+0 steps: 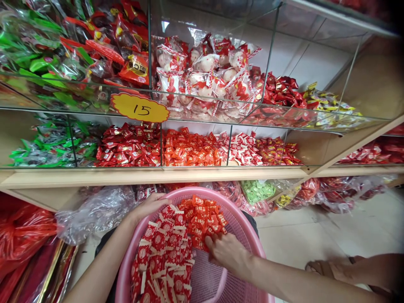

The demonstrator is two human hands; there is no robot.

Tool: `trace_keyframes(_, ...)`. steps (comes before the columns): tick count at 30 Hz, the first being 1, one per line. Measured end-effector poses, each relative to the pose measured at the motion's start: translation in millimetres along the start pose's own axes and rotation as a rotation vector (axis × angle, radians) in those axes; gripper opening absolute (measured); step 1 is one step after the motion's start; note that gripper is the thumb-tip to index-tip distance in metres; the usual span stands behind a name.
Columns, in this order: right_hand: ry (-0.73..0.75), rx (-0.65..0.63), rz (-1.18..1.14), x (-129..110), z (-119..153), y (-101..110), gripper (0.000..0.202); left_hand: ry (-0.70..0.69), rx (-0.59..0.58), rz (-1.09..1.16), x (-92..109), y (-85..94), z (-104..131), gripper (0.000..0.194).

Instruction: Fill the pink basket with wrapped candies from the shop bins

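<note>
A pink plastic basket (252, 235) with mesh walls is in front of me, below the shelf. My left hand (152, 207) is closed over its upper left rim. Inside, red-and-white wrapped candies (167, 252) cover the left side, and orange-red wrapped candies (203, 216) are heaped at the far side. My right hand (227, 252) is inside the basket with its fingers curled against the near edge of the orange-red candies. Whatever lies in those fingers is hidden. Bare mesh floor shows below that hand.
Glass-divided shelves (221, 173) hold wrapped sweets, with a yellow price tag (139, 107) reading 15. Clear plastic bags (97, 212) and bagged candies (259, 191) lie beneath. A red bag (25, 235) is at left. Another person's sandalled foot (325, 268) stands at right.
</note>
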State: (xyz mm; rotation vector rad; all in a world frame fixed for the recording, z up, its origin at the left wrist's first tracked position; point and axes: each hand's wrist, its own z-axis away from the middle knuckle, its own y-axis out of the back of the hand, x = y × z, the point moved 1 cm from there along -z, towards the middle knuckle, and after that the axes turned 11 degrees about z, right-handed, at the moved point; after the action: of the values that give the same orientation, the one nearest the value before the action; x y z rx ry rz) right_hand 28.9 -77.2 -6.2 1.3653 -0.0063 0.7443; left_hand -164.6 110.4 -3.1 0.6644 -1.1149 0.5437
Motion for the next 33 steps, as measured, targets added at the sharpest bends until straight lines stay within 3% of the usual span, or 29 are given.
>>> trace_keyframes(9, -0.036, -0.055, 0.045, 0.0, -3.1, -0.2, 0.014, 0.009, -0.018, 0.04, -1.3, -0.4, 1.6, 0.031)
trace_keyframes(12, -0.043, -0.108, -0.063, 12.2, -5.7, 22.5, 0.038, 0.0, -0.006, 0.045, -2.2, -0.9, -0.2, 0.031)
trace_keyframes(14, -0.048, -0.063, -0.161, 34.4, -12.1, 48.3, 0.047, -0.002, -0.006, 0.044, -1.1, -1.8, -1.0, 0.032)
trace_keyframes(17, -0.112, 0.129, -0.324, 86.7, -32.2, 90.1, 0.039, -0.012, -0.021, 0.053, 1.5, -3.2, -1.2, 0.033)
trace_keyframes(21, -0.346, 0.337, -0.362, 153.5, -74.1, 120.9, 0.026, -0.016, -0.004, 0.064, 1.1, -3.4, -0.6, 0.033)
trace_keyframes(24, -0.466, 0.228, -0.389, 174.8, -103.5, 120.0, 0.023, -0.015, 0.01, 0.075, -2.6, -2.1, -0.5, 0.033)
trace_keyframes(28, -0.478, 0.049, -0.446, 174.2, -123.7, 108.9, 0.023, -0.014, 0.008, 0.081, -9.5, 0.6, -2.1, 0.031)
trace_keyframes(33, -0.484, 0.061, -0.542, 171.6, -129.0, 99.3, 0.019, -0.032, -0.031, 0.07, -13.8, 2.1, -3.7, 0.027)
